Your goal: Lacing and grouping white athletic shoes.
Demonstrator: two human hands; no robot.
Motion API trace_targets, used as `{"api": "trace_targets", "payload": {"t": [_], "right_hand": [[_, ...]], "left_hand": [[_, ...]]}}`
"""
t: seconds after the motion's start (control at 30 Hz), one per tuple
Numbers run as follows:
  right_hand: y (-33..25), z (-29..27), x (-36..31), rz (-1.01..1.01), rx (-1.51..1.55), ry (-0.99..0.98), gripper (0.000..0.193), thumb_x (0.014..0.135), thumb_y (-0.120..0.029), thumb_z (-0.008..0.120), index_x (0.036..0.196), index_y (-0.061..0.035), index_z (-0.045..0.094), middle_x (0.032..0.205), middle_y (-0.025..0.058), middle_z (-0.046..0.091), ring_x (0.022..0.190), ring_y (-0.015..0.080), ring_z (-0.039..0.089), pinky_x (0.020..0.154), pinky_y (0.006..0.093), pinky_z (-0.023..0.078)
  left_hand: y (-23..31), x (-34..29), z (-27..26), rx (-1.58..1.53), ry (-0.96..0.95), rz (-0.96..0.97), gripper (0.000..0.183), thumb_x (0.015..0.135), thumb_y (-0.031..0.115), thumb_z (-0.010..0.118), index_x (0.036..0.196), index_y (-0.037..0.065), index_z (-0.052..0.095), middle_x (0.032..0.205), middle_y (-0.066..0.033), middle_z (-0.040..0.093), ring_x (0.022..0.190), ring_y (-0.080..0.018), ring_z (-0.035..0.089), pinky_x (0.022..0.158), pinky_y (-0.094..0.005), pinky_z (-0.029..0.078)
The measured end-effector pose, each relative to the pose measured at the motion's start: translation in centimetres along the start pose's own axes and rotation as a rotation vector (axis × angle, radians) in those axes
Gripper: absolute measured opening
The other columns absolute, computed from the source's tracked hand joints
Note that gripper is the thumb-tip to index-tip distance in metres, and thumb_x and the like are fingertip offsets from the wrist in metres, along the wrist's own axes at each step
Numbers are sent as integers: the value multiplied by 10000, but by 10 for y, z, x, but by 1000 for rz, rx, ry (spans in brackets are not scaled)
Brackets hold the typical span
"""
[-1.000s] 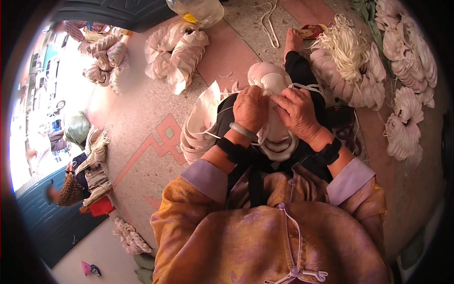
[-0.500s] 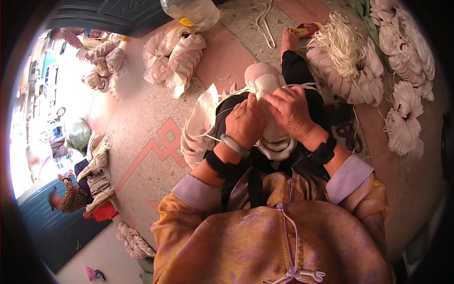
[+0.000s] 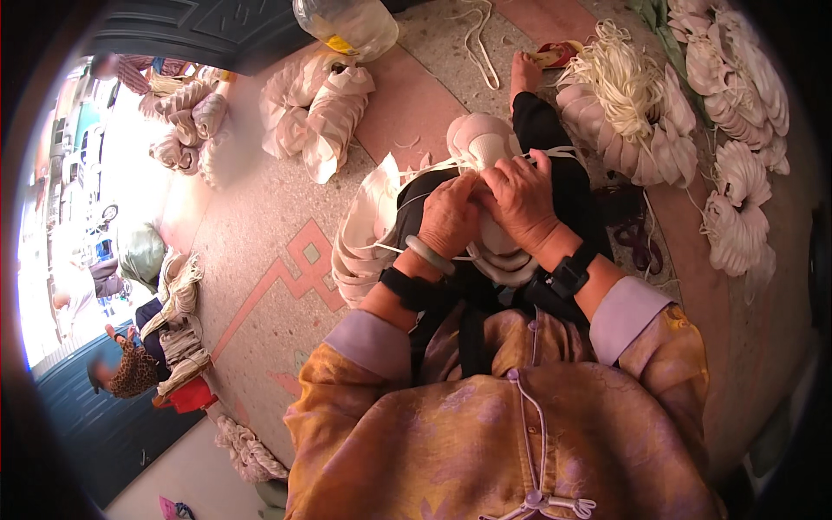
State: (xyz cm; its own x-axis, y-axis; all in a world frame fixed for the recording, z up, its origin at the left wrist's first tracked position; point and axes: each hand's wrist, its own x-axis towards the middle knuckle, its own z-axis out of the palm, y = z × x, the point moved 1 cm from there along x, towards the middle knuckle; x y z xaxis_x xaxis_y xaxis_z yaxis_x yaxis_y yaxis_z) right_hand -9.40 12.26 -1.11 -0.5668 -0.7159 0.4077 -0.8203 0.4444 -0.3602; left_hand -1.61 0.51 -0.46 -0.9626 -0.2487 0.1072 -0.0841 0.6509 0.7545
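A pale pink-white shoe upper [image 3: 479, 141] with a knitted toe lies over my lap, its toe pointing away from me. My left hand [image 3: 449, 215] is closed on its left edge, fingertips bent inward. Close beside it, my right hand [image 3: 525, 201] pinches the upper near its middle, the index finger raised a little. The fingertips nearly meet, and what lies between them is partly hidden. A white shoelace [image 3: 562, 152] runs out to the right past my right hand, and lace also shows to the left. A row of stacked uppers [image 3: 357, 247] hangs by my left thigh.
Bundled uppers [image 3: 319, 108] lie on the floor ahead, more [image 3: 737, 204] at the right. A heap of cream laces [image 3: 617, 82] rests on one bundle. A clear plastic container [image 3: 351, 26] stands near a dark door. Dark-handled scissors [image 3: 637, 243] lie right of my knee. Another person [image 3: 130, 364] sits far left.
My right hand has shifted slightly left and toward me, closing its fingers nearer the left hand; its index finger has lifted. My left hand has turned slightly, with its fingers more curled.
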Motion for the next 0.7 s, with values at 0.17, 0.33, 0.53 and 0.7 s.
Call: {"api": "trace_targets", "payload": {"t": [0.17,0.33,0.53,0.7], "right_hand": [[-1,2,-2,-38,-18,50,104,714,-155,617,766,-112,537,691,27,497,735,207,537,817,437,343],[-7,6,-3,-21,-58,56,77,726,-147,594,694,-122,529,687,30,493,732,209,536,827,448,333],[-16,-4,-2,-42,-57,92,81,727,-129,568,650,-128,543,686,24,490,724,208,531,831,458,327],[-16,-30,-15,-164,-56,83,85,723,-124,559,642,-120,532,678,25,477,707,205,520,852,468,332]], "left_hand": [[-4,2,-6,-146,-157,-23,436,689,9,459,1114,-1,556,905,-222,615,860,-340,609,776,-344,472],[-13,-3,-4,-259,-173,-106,415,713,15,463,1117,-3,560,887,-161,638,835,-222,608,767,-301,464],[-22,-15,14,-316,50,-132,410,688,37,493,1096,0,511,815,-191,633,775,-343,624,707,-370,485],[-21,-16,12,-166,91,-99,385,795,69,525,1155,21,397,772,-117,656,670,-201,632,621,-289,482]]}}
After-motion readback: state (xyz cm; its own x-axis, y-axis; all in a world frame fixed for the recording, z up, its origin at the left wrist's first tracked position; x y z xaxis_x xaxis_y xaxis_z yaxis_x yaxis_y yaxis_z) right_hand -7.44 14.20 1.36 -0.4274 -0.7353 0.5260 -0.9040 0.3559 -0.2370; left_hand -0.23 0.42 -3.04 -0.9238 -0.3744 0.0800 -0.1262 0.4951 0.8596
